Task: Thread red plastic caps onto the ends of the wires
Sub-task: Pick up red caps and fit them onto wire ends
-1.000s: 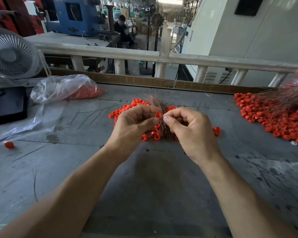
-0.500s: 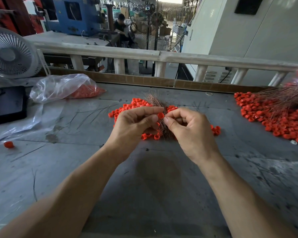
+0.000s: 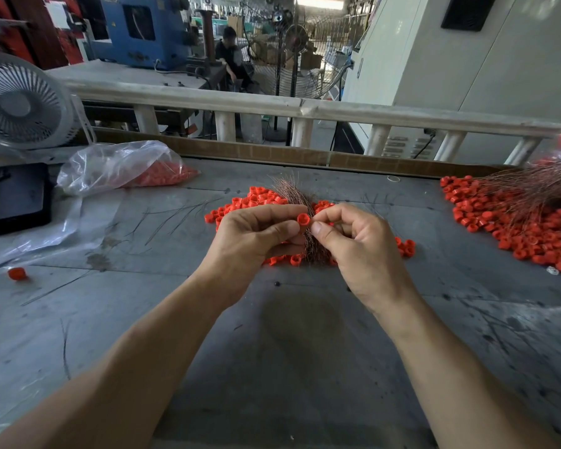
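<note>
Now, in the head view, the left hand (image 3: 253, 236) pinches one red cap (image 3: 303, 219) between thumb and forefinger, above the cap pile (image 3: 259, 199) on the desk (image 3: 292, 335). The right hand (image 3: 358, 244) pinches what seems a thin wire from the wire bundle (image 3: 297, 197). Threading seems in progress; next, the wire tip must meet the cap's hole. No writing is readable.

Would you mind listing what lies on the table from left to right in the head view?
Black tray → stray red cap → clear bag of caps → left hand pinching a red cap → right hand → pile of capped wires.
</note>
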Demonstrator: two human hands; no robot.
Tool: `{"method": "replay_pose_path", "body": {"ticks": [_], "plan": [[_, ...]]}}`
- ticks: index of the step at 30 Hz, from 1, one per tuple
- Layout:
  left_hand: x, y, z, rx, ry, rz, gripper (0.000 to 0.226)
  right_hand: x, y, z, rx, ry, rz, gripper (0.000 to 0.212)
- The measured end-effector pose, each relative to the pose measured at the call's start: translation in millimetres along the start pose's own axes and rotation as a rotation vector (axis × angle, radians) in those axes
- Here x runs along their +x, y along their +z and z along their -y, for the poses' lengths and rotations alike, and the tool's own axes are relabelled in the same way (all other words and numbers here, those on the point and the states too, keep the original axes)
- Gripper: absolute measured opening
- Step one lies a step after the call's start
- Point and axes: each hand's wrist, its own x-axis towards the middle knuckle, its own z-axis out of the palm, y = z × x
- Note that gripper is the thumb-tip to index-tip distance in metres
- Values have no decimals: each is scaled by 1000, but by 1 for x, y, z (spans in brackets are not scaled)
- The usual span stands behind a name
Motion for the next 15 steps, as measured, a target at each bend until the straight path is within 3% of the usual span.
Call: {"method": "replay_pose_path", "body": {"ticks": [11, 15], "plan": [[-1, 1, -2, -53, -34, -7, 20, -1, 1, 4, 23, 48, -19, 10], [-1, 1, -4, -98, -40, -30, 24, -2, 3, 7, 141, 144, 9, 16]]}}
